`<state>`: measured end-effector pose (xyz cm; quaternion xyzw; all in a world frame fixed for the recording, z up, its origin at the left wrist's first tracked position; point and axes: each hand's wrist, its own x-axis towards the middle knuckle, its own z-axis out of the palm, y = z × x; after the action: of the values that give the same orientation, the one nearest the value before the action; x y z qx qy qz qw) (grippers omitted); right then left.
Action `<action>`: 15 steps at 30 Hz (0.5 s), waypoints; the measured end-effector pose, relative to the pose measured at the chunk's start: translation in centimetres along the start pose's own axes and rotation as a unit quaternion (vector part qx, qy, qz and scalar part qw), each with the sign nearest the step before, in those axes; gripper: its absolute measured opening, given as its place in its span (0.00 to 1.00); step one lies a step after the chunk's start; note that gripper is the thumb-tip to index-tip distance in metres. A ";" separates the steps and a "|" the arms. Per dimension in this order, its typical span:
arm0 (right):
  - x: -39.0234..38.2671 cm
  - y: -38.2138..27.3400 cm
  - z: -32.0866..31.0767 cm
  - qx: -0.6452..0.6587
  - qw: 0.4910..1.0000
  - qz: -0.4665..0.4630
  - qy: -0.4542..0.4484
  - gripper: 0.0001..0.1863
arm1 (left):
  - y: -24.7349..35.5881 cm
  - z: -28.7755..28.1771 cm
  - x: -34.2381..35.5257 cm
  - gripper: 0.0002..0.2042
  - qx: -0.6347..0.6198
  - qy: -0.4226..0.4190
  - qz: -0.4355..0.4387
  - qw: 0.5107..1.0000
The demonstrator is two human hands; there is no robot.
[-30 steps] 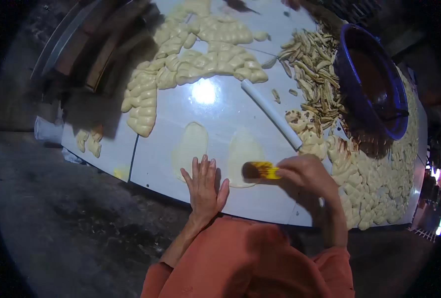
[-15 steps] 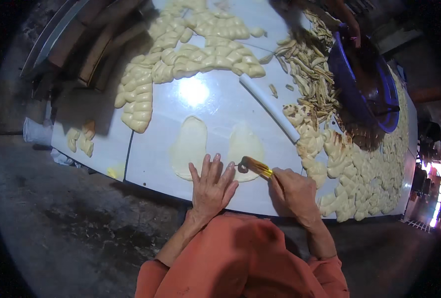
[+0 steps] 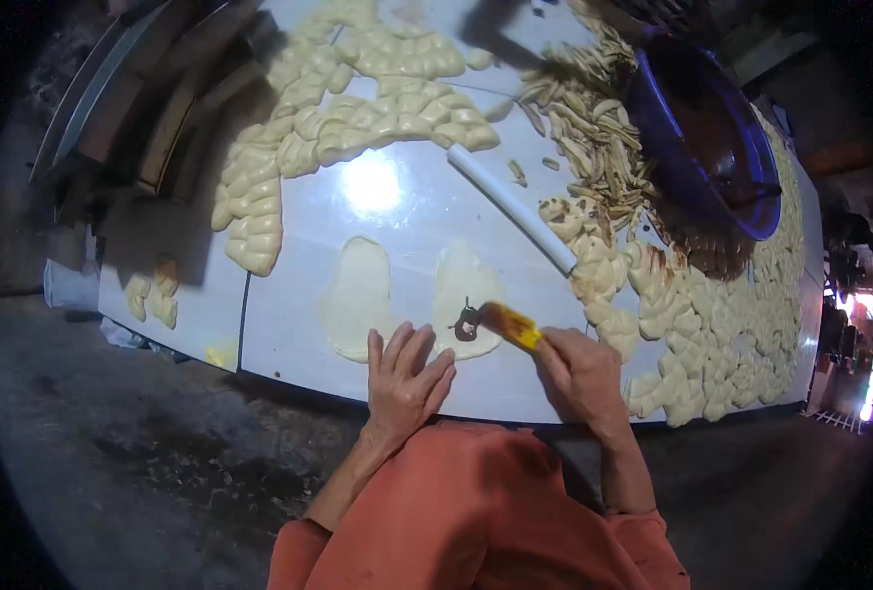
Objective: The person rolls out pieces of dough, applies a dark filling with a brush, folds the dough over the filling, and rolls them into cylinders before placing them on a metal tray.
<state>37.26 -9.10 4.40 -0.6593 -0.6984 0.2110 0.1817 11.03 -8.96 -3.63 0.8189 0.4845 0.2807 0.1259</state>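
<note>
The right flattened dough oval point(image 3: 464, 270) lies ahead and left of the right hand point(image 3: 582, 379), with only a small ring-like brown smear point(image 3: 465, 324) near its lower edge; the rest of its surface is bare. The right hand grips a yellow-handled brush point(image 3: 513, 326), its brown-coated end beside that smear; whether it presses on the dough cannot be told. The left hand point(image 3: 402, 379) grasps nothing, its fingers extended at the near end of the left flattened dough oval point(image 3: 358, 290), which bears no brown at all. So both ovals are flat, and the coating looks barely begun. Beyond the right hand rests a white rod point(image 3: 510, 208); farther ahead and right stands a purple basin point(image 3: 658, 147) with brown contents. Many unflattened dough pieces lie right of the right hand point(image 3: 712, 344) and well ahead of the left.
</note>
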 end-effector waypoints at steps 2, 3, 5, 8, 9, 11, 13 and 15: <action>-0.1 1.1 0.2 0.035 0.999 0.018 -0.018 0.11 | 0.2 0.1 0.1 0.13 -0.003 -0.001 0.008 1.000; -0.2 1.6 -0.1 0.032 0.999 0.023 -0.011 0.11 | 0.2 0.3 0.1 0.12 -0.006 -0.001 0.015 1.000; 0.1 2.2 -1.8 0.169 0.979 0.111 -0.014 0.14 | 0.6 -0.1 0.8 0.12 0.006 0.020 0.046 0.999; 2.3 3.5 -5.4 0.401 0.878 0.255 -0.059 0.15 | 0.1 -0.1 0.2 0.11 0.027 0.015 0.052 0.998; 3.4 4.1 -7.4 0.412 0.870 0.266 -0.053 0.14 | 0.0 -0.1 0.2 0.10 0.023 0.002 0.045 0.999; 5.0 6.6 -11.0 0.392 0.884 0.254 0.031 0.15 | 0.0 0.1 -0.2 0.09 0.045 0.008 0.047 0.998; 6.5 9.3 -14.9 0.341 0.900 0.236 0.135 0.16 | 0.3 0.1 -0.3 0.09 0.061 0.001 0.052 0.997; 8.1 13.2 -19.1 0.267 0.921 0.176 0.221 0.16 | 0.5 0.6 -0.4 0.09 0.060 -0.005 0.045 0.997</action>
<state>57.98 0.59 13.28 -0.7285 -0.4305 0.2671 0.4610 11.60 -9.50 -4.05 0.8473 0.4627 0.2522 0.0662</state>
